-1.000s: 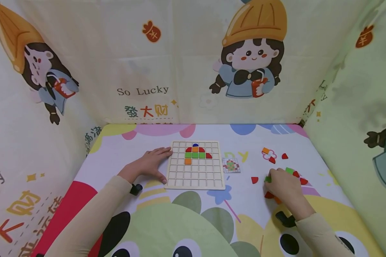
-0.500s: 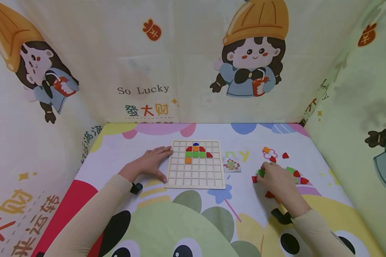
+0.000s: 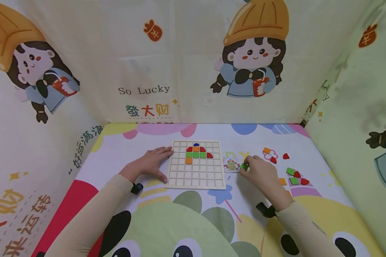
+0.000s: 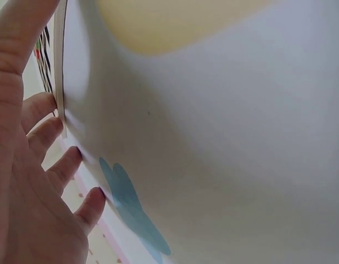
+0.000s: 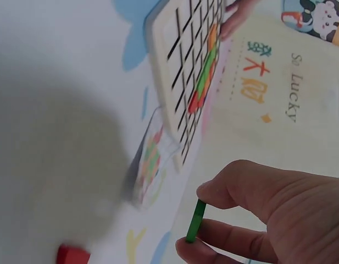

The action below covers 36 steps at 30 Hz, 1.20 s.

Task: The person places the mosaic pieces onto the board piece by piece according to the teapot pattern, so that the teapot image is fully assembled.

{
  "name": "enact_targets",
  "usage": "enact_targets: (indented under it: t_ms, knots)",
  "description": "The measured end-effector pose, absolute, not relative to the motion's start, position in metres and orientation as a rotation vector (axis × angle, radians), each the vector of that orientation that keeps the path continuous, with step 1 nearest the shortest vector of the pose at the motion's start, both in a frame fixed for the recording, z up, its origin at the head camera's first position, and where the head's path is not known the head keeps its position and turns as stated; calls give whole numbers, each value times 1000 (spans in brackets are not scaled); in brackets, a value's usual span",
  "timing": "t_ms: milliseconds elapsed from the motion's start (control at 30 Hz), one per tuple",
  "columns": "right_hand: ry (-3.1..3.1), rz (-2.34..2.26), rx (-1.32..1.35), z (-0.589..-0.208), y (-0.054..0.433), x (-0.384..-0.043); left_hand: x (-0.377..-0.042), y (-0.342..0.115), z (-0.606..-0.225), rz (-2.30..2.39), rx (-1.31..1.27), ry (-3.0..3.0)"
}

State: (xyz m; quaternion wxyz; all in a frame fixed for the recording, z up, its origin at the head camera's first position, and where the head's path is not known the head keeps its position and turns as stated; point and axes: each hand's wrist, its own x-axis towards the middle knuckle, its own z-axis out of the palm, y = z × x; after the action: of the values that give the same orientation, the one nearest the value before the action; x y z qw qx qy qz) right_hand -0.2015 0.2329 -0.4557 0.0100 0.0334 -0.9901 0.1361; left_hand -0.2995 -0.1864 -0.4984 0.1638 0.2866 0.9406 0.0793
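A wooden grid board [image 3: 195, 177] lies on the table, with several orange, green, red and blue pieces set in its upper cells. At its left edge rests my left hand [image 3: 148, 164], fingers and thumb spread; the fingertips [image 4: 48, 104] meet the rim in the left wrist view. My right hand [image 3: 264, 177] pinches a green square tile [image 3: 243, 167] between thumb and fingers, above the table by the board's right side. In the right wrist view the green tile shows edge-on. Under and beside it lies a small pattern card [image 3: 229, 169].
To the right lie loose pieces: an orange square [image 3: 266, 150], red quarter-rounds [image 3: 286, 156], green squares [image 3: 294, 181] and another orange square [image 3: 282, 181]. Cloth walls [image 3: 193, 64] with cartoon prints enclose the table's back and sides.
My right hand has carried the green tile from the loose pieces leftward, up to the pattern card. My left hand stays on the board's edge.
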Motion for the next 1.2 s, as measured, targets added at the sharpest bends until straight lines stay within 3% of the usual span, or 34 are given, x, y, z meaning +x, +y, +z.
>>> enact_targets:
  t_ms: [567, 1200]
  knots:
    - [-3075, 477, 228, -452, 164, -224, -294, -187, -495, 260, 605, 2666]
    - [-3034, 409, 426, -484, 103, -260, -299, -188, -497, 256, 592, 2669]
